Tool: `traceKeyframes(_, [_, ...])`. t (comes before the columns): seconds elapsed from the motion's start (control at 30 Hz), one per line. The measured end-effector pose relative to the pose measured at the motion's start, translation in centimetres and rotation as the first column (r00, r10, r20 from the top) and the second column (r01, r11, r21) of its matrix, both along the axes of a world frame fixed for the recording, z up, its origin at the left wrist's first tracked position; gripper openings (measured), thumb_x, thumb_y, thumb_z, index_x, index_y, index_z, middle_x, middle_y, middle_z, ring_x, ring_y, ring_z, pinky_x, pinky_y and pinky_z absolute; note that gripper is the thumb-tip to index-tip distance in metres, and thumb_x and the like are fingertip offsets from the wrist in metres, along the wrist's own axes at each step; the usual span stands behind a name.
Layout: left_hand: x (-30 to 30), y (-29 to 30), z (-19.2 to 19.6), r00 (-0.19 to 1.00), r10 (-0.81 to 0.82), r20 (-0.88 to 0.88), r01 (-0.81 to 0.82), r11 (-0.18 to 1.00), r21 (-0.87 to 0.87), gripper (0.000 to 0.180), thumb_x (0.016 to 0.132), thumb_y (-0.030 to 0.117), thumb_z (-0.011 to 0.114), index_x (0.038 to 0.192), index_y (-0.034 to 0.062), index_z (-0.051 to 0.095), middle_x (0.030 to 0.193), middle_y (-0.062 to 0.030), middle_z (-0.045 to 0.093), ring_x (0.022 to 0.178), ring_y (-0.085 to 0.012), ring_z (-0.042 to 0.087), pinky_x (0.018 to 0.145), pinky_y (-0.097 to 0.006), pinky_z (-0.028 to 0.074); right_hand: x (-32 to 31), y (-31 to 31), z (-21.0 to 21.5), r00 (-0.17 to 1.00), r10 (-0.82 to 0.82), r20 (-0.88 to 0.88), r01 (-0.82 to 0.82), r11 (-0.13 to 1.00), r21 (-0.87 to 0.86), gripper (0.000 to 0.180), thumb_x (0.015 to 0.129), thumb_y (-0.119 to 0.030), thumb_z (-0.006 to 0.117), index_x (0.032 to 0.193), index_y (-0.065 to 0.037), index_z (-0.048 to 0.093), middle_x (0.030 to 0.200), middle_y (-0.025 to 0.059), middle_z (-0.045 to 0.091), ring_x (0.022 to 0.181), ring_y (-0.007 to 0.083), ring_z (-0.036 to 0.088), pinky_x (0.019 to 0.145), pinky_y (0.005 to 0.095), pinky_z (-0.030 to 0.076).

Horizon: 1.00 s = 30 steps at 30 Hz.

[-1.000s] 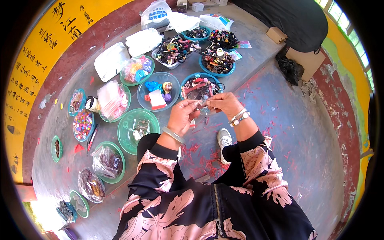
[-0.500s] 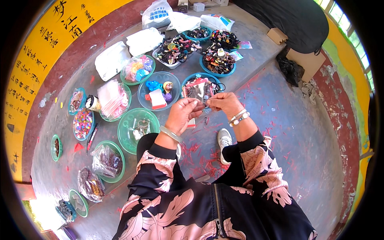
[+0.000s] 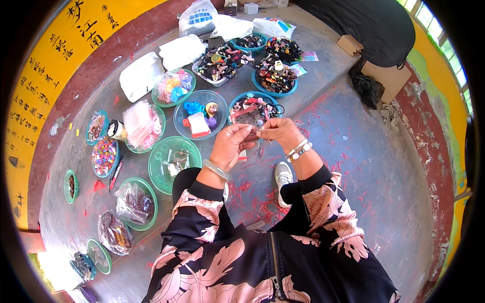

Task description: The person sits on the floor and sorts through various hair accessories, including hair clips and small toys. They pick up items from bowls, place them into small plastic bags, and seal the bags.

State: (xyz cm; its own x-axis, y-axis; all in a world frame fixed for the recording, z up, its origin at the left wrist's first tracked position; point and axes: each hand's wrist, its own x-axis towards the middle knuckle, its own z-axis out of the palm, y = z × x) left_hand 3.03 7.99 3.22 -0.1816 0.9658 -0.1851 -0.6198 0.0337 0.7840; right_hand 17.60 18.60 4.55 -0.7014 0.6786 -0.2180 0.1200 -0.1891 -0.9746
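My left hand [image 3: 232,141] and my right hand [image 3: 283,135] meet in front of me with thumbs and fingers pinched close together. A small clear plastic bag [image 3: 248,117] with a reddish strip extends beyond the fingertips, and both hands appear to pinch its near edge. The contents, if any, are too small to make out. Behind the bag is a blue bowl [image 3: 277,102] of dark hair ties and small coloured pieces, partly covered by bag and fingers.
To the left stand a clear bowl [image 3: 178,120] with coloured items, a green bowl [image 3: 157,180] with small packets, and a bowl of colourful beads [image 3: 104,155]. More hair ties fill a white tub [image 3: 218,81] and a blue bowl [image 3: 275,92]. Red scraps [image 3: 252,202] litter the floor.
My right hand has shifted slightly left, bringing the fingertips of both hands closer together. The clear bag's reddish strip has tilted and sunk a little toward me.
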Motion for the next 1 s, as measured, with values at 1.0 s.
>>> traceKeyframes(1.0, [0.5, 0.0, 0.1, 0.968, 0.070, -0.241, -0.092, 0.992, -0.083, 0.014, 0.081, 0.015, 0.061, 0.087, 0.0030, 0.062, 0.083, -0.0040, 0.064, 0.074, -0.0120, 0.061, 0.054, -0.022, 0.045, 0.0, 0.7, -1.8, 0.984, 0.084, 0.160, -0.116, 0.972, 0.203, 0.015, 0.070, -0.012, 0.070, 0.074, 0.001, 0.064, 0.068, 0.0032, 0.061, 0.062, 0.0087, 0.053, 0.058, 0.0239, 0.043])
